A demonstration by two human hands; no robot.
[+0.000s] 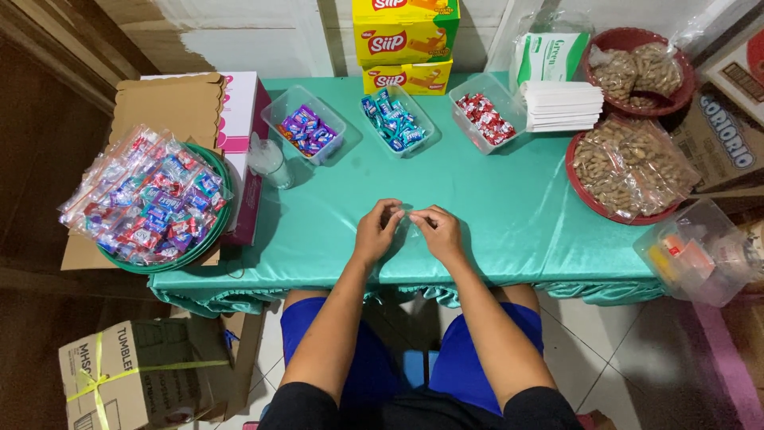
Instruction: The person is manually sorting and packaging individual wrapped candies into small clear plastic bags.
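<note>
My left hand (376, 229) and my right hand (438, 231) meet over the green tablecloth (509, 223), fingertips pinching a small clear plastic bag (408, 216) between them. Beyond them stand three clear tubs: purple candies (305, 127), blue candies (395, 119) and red candies (485, 119). At the left a green basket (163, 199) is heaped with filled bags of mixed candies.
A pink box (243, 127) and a cup (269, 162) sit at left. Yellow snack boxes (404, 40) stand at the back. White packets (562, 105) and red baskets of bagged peanuts (633, 167) lie right. A clear tub (700, 253) hangs off the right edge; a cardboard box (131, 370) is on the floor.
</note>
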